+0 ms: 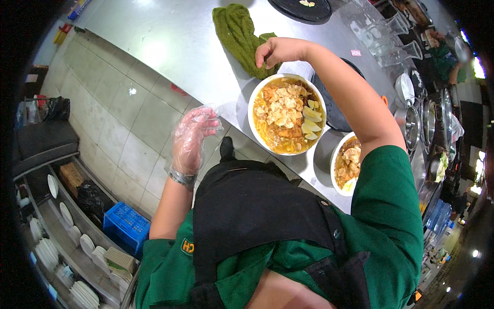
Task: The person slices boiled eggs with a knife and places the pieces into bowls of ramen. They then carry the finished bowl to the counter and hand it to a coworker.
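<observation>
My right hand (280, 51) is bare and reaches across the metal table, its fingers closed on the edge of a crumpled green cloth (234, 33). Just below it stands a white bowl (251, 121) filled with noodles in broth, topped with broken crackers (282, 105) and pale yellow wedges (312, 119). A second white bowl (334, 177) of similar food is partly hidden behind my right arm. My left hand (189, 140), in a clear plastic glove, hovers off the table's edge over the floor. Its fingers are loosely stretched, and nothing shows in them.
A black tray (332, 116) lies beside the bowls, and a round black tray (303, 13) is at the far edge. Glass jugs (399, 38) and pots (410, 129) stand on the right. At lower left are a blue crate (126, 226) and racks of white plates (85, 296).
</observation>
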Available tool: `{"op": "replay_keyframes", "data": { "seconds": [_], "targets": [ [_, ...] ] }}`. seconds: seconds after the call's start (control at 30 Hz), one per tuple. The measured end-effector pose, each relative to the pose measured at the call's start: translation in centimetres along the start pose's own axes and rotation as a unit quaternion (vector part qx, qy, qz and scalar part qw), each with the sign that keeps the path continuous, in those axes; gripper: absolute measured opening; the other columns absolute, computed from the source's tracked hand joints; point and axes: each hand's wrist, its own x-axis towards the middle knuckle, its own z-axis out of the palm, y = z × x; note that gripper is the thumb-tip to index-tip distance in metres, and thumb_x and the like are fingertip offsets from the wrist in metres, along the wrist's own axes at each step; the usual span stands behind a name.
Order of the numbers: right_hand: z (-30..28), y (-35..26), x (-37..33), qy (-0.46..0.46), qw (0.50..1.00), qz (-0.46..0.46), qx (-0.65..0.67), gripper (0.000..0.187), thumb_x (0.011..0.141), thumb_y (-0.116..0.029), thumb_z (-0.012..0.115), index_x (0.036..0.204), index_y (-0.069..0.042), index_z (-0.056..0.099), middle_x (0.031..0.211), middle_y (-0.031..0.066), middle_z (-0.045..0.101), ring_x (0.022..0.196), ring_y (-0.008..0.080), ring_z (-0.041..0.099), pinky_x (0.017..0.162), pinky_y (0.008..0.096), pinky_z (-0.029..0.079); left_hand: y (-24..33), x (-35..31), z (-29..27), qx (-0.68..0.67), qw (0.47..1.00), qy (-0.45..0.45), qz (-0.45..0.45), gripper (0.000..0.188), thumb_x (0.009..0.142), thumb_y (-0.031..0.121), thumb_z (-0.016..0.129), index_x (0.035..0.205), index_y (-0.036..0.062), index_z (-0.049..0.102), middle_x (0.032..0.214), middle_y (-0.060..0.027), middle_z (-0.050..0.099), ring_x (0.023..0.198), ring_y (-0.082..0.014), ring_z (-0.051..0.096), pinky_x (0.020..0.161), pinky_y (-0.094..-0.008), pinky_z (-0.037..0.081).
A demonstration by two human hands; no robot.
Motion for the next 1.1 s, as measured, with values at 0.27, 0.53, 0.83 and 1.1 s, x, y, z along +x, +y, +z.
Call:
{"op": "replay_keyframes", "data": {
  "seconds": [0.27,0.53,0.83,1.1],
  "targets": [
    [0.2,-1.7,-0.3,-0.057,0.992,0.066,-0.09,0.024,0.076,-0.028,0.077,0.09,-0.009,0.074,0.074,0.0015,0.064,0.077,0.0144,0.058,0.073,0.0336,0.044,-0.6,-1.2,0.4,-0.013,1.0,0.015,0.01,0.035,0.097,0.026,0.058,0.119,-0.0002,0.06,0.11,-0.0121,0.065,0.096,-0.0233,0.063,0.084,-0.0354,0.051],
    [0.4,-2.6,0.0,-0.087,0.995,0.015,-0.056,0.017,0.078,-0.013,0.08,0.093,-0.009,0.075,0.085,0.0009,0.071,0.083,0.0133,0.064,0.079,0.0302,0.049,-1.0,-1.9,0.6,-0.055,0.998,0.025,0.005,0.032,0.098,0.021,0.06,0.119,-0.002,0.06,0.109,-0.0122,0.067,0.094,-0.0199,0.065,0.082,-0.0318,0.052],
    [-0.4,-2.4,-1.0,-0.114,0.991,0.043,-0.06,0.025,0.078,-0.009,0.078,0.104,-0.008,0.076,0.094,0.0029,0.074,0.086,0.0141,0.065,0.081,0.0305,0.049,-1.4,-1.5,0.2,-0.069,0.997,0.018,0.015,0.032,0.097,0.024,0.06,0.119,0.0006,0.061,0.108,-0.0124,0.066,0.095,-0.0245,0.065,0.083,-0.0373,0.053],
    [-1.2,-1.1,-1.8,-0.091,0.992,0.012,-0.083,0.016,0.077,-0.003,0.076,0.093,-0.004,0.075,0.086,0.0029,0.072,0.08,0.0126,0.065,0.076,0.0284,0.051,-1.3,-1.0,0.5,-0.073,0.997,0.024,0.013,0.03,0.096,0.023,0.062,0.115,0.0014,0.063,0.105,-0.0114,0.067,0.093,-0.0233,0.065,0.081,-0.0382,0.054]
  ]
}}
